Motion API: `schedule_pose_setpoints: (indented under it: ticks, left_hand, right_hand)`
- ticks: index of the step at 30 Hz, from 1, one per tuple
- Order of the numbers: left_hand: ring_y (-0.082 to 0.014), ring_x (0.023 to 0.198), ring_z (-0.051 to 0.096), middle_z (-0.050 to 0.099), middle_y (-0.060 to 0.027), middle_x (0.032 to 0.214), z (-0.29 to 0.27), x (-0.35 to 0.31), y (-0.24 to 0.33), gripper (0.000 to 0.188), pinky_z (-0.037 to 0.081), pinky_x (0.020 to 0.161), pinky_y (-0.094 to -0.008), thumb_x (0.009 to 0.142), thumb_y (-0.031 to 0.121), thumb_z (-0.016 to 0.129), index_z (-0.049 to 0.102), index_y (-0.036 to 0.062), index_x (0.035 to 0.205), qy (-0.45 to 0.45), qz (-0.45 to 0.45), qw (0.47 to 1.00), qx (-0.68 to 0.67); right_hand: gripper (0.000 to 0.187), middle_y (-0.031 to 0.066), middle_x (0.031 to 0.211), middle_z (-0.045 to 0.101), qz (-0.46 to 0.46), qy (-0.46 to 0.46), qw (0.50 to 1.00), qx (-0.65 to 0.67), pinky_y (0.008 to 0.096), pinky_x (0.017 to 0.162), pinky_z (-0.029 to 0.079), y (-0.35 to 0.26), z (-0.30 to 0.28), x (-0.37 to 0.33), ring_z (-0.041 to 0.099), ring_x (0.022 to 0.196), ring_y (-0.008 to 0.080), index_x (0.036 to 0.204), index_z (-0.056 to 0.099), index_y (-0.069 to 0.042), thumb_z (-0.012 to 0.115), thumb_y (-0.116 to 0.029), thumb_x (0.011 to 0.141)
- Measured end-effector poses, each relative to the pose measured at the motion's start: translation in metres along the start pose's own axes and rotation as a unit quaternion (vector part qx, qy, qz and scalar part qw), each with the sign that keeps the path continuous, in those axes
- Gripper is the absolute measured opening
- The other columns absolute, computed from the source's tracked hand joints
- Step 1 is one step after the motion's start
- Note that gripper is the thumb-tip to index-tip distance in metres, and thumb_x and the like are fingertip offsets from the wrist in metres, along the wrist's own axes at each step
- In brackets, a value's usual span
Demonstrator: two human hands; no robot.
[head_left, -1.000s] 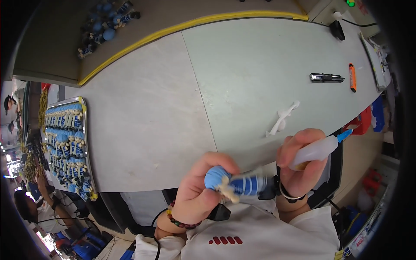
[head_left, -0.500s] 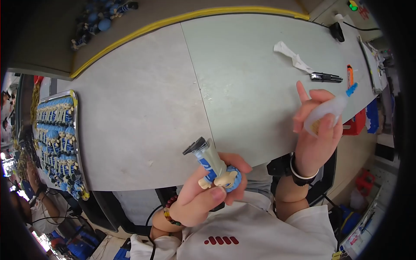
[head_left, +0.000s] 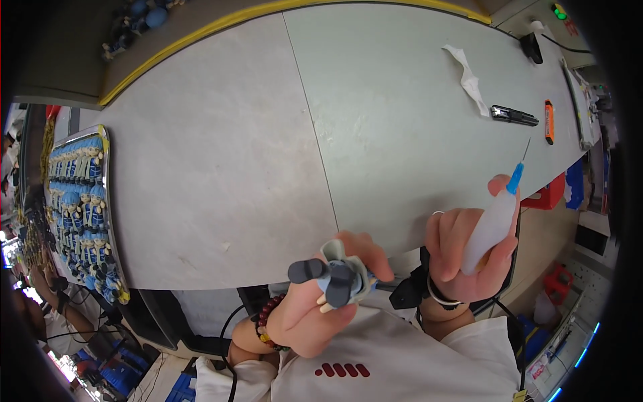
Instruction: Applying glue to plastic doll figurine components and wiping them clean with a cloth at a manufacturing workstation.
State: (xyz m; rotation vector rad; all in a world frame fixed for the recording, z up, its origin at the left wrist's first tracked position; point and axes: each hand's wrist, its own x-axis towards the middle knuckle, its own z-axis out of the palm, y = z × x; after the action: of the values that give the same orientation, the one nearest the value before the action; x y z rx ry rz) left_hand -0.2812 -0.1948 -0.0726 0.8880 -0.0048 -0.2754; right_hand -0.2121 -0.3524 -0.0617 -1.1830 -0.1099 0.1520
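Note:
Near the table's front edge, my left hand [head_left: 315, 321] is closed around a small figurine [head_left: 335, 278]. Its dark shoes and grey coat hem point up toward me, while its head is hidden within my fingers. To the right, my right hand [head_left: 462, 251] grips a translucent white squeeze bottle [head_left: 490, 231]. A blue nozzle [head_left: 515, 178] with a thin metal needle tops the bottle, pointing up and away from me. The two hands are apart, and the needle is well clear of the figurine.
A tray [head_left: 112, 221] at the left holds rows of similar blue-haired figurines [head_left: 84, 201]. Far right on the table [head_left: 221, 134] lie a crumpled white tissue [head_left: 470, 82], a black tool [head_left: 514, 115] and an orange box-like item [head_left: 549, 122]. A red container [head_left: 546, 193] stands beyond the right edge.
The figurine has been turned so that its soles face up toward me. My right hand has moved nearer and tilted the bottle more upright; its needle is now plainly visible.

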Motion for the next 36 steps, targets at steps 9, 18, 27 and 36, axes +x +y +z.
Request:
schedule_pose_setpoints:
  ticks: [9, 18, 27, 36]
  left_hand:
    - [-0.0125, 0.069, 0.036, 0.041, -0.0138, 0.093, 0.0, 0.0, -0.001, 0.028, 0.033, 0.064, -0.0248, 0.064, -0.002, 0.031, 0.038, -0.001, 0.09, 0.049, -0.009, 0.996, -0.068]
    - [-0.0155, 0.076, 0.042, 0.041, -0.0126, 0.092, 0.001, 0.005, 0.002, 0.031, 0.033, 0.068, -0.0249, 0.063, 0.002, 0.034, 0.039, -0.0037, 0.093, 0.047, -0.021, 0.997, 0.049]
    - [-0.0154, 0.076, 0.042, 0.041, -0.013, 0.092, 0.001, 0.005, 0.004, 0.034, 0.034, 0.068, -0.0252, 0.063, 0.004, 0.034, 0.037, -0.0055, 0.095, 0.055, -0.025, 0.997, 0.052]
    - [-0.0145, 0.074, 0.042, 0.041, -0.0123, 0.092, 0.001, 0.005, 0.004, 0.035, 0.034, 0.067, -0.0254, 0.063, 0.004, 0.034, 0.036, -0.005, 0.097, 0.042, -0.036, 0.998, 0.042]
  right_hand:
    - [0.031, 0.0009, 0.073, 0.039, -0.13, -0.057, 0.973, 0.182, 0.0196, 0.045, 0.023, 0.013, -0.007, -0.001, 0.031, 0.059, 0.0082, 0.099, 0.047, -0.012, 0.055, -0.03, 0.075]
    - [0.044, 0.0015, 0.065, 0.035, -0.18, -0.121, 0.976, 0.013, 0.0223, 0.044, 0.026, -0.001, 0.005, -0.005, 0.034, 0.055, 0.0109, 0.077, 0.047, -0.006, 0.052, -0.05, 0.071]
    - [0.052, 0.0039, 0.064, 0.041, -0.255, -0.117, 0.956, -0.085, 0.0219, 0.035, 0.024, 0.018, 0.017, -0.004, 0.036, 0.046, 0.0115, 0.073, 0.048, -0.001, 0.042, -0.053, 0.076]
    - [0.053, 0.0038, 0.062, 0.042, -0.254, -0.171, 0.939, -0.159, 0.0217, 0.035, 0.025, 0.014, 0.007, -0.003, 0.038, 0.047, 0.0115, 0.076, 0.05, 0.0, 0.04, -0.051, 0.077]
